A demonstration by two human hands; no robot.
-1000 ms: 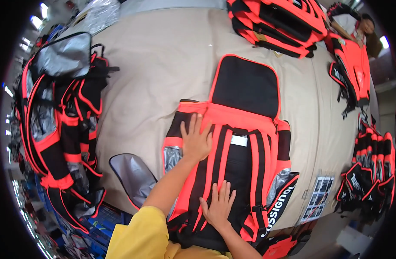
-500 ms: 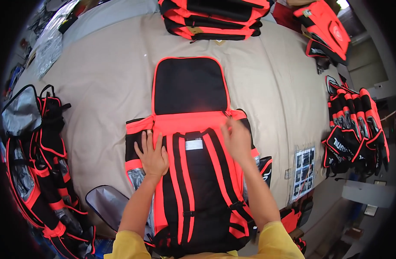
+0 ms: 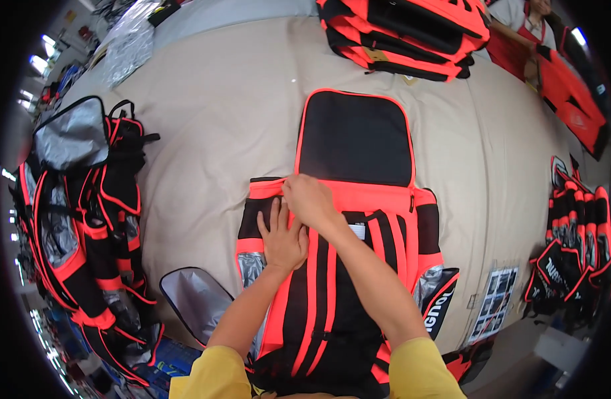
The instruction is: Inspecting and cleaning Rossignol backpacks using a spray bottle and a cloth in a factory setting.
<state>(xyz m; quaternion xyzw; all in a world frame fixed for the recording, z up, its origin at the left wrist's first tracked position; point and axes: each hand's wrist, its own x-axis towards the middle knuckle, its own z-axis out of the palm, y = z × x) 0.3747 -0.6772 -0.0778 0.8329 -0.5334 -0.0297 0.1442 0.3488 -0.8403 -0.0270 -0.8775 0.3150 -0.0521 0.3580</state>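
Observation:
A black and neon-coral backpack [image 3: 358, 279] lies on the table with its shoulder straps facing up and its black lid flap [image 3: 355, 136] folded open away from me. My left hand [image 3: 285, 241] rests flat on the bag's upper left side, fingers spread. My right hand [image 3: 310, 201] reaches across to the left corner where the flap meets the bag, just above my left fingers. Its fingers are bent together; whatever they pinch is hidden. At the right corner a small dark zipper pull [image 3: 412, 201] hangs.
Stacked coral-and-black bags [image 3: 405, 40] lie at the far edge. More bags [image 3: 86, 226] hang over the left side, others [image 3: 575, 246] at the right. A printed picture sheet [image 3: 495, 302] lies on the beige tablecloth [image 3: 219, 120]. At far right a co-worker handles a red bag [image 3: 571, 100].
My right hand has moved from the flap's right corner over to its left corner. My left hand stays flat on the bag's left side. The whole view has shifted, putting things farther right.

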